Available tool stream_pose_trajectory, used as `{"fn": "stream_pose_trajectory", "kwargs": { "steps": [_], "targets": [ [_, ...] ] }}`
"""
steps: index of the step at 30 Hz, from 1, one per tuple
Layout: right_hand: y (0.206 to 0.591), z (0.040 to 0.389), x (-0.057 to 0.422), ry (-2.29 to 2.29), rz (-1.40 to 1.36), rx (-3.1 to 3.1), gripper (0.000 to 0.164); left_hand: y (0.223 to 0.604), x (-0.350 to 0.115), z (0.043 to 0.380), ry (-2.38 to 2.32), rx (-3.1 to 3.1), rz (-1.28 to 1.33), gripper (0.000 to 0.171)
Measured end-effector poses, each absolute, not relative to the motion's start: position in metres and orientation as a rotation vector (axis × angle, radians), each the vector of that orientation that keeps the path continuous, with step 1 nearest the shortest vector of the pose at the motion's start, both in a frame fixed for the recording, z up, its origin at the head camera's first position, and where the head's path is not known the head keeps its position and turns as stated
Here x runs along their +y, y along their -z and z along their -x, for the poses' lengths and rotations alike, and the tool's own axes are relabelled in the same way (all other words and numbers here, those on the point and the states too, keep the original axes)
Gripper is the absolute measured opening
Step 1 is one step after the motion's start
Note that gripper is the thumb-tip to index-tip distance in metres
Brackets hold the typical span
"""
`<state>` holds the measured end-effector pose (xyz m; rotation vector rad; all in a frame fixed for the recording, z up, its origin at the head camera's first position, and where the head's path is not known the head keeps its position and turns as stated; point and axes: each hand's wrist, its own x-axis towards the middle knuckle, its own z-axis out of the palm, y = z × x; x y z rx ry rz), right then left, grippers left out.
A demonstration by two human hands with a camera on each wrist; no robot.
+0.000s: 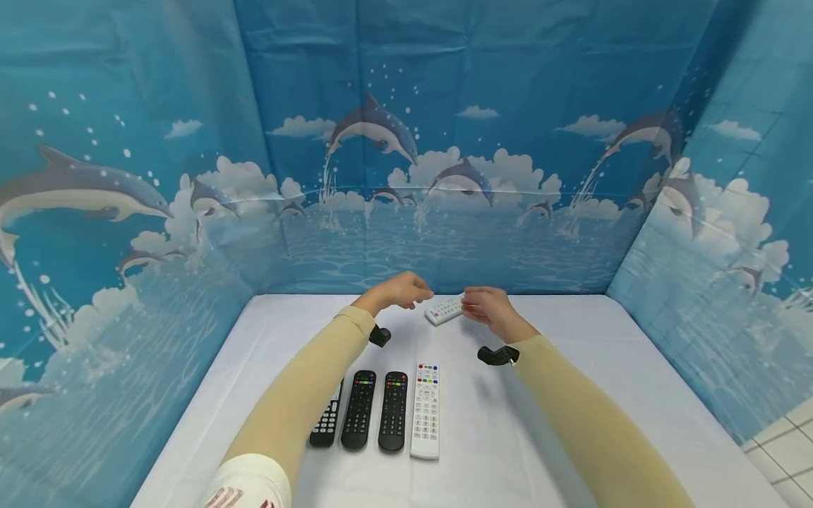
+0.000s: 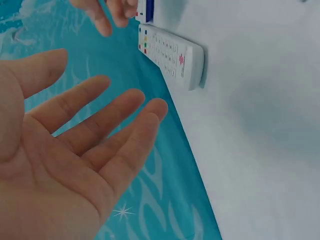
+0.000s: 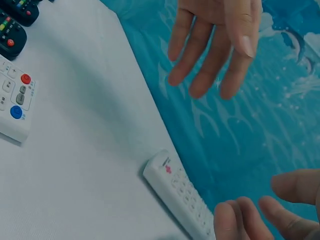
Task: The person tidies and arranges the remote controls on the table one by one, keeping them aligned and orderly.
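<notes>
A white remote control [image 1: 443,310] lies aslant near the table's back edge. My left hand [image 1: 401,289] hovers to its left, apart from it. The left wrist view shows that hand [image 2: 95,135] palm up, with spread, relaxed fingers and nothing in them. At the remote's right end is my right hand [image 1: 490,307], its fingers loosely bent and covering that end in the head view. In the right wrist view a gap shows between its thumb [image 3: 295,186] and fingers. Whether the fingertips touch the remote, I cannot tell.
Nearer the front, three black remotes [image 1: 359,416] and a longer white remote [image 1: 425,423] lie side by side on the white tabletop [image 1: 559,423]. A blue dolphin-print curtain [image 1: 444,233] stands behind the table. A small white-and-blue item [image 2: 145,10] shows partly beside the right hand.
</notes>
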<state>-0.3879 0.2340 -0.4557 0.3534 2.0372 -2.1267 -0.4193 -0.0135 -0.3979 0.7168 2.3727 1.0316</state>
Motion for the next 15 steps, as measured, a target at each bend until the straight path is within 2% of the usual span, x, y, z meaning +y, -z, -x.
{"fn": "stream_pose_trajectory", "kwargs": {
  "steps": [8, 15],
  "targets": [
    [0.476, 0.396, 0.246, 2.197, -0.625, 1.863, 0.057, 0.424, 0.016, 0.448, -1.316, 2.249, -0.464, 0.046],
    [0.49, 0.39, 0.241, 2.27, -0.574, 1.721, 0.054, 0.457, 0.023, 0.459, -1.498, 2.221, -0.212, 0.042]
  ]
}}
